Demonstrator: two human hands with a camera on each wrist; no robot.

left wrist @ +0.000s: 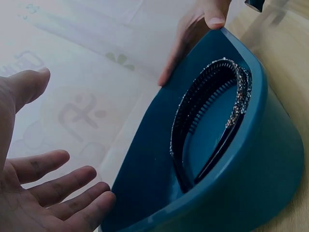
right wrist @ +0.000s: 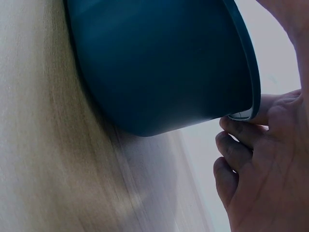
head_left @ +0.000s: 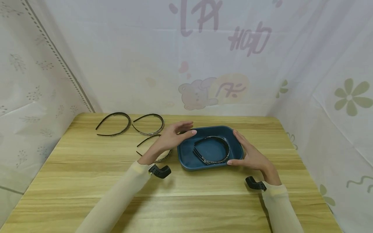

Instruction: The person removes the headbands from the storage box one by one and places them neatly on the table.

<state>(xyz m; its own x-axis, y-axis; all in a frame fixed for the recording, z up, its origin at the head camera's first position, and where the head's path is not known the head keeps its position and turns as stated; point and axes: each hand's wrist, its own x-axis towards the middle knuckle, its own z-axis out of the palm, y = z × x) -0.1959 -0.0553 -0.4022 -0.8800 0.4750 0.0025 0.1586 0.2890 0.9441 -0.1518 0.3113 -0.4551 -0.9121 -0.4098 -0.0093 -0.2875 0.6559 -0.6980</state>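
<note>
Head view: A person's left hand (head_left: 175, 137), fingers loosely spread, sits beside a blue tray (head_left: 187, 157) of glittery headbands (head_left: 216, 161); the right hand (head_left: 254, 157) grips the opposite end. Loose headbands (head_left: 129, 123) lie by the left wrist.

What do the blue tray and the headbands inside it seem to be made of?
Blue tray: probably plastic, by its smooth, softly shiny walls. Headbands: likely glossy black plastic, by their comb teeth; the sparkle could be glitter or tiny stones.
</note>
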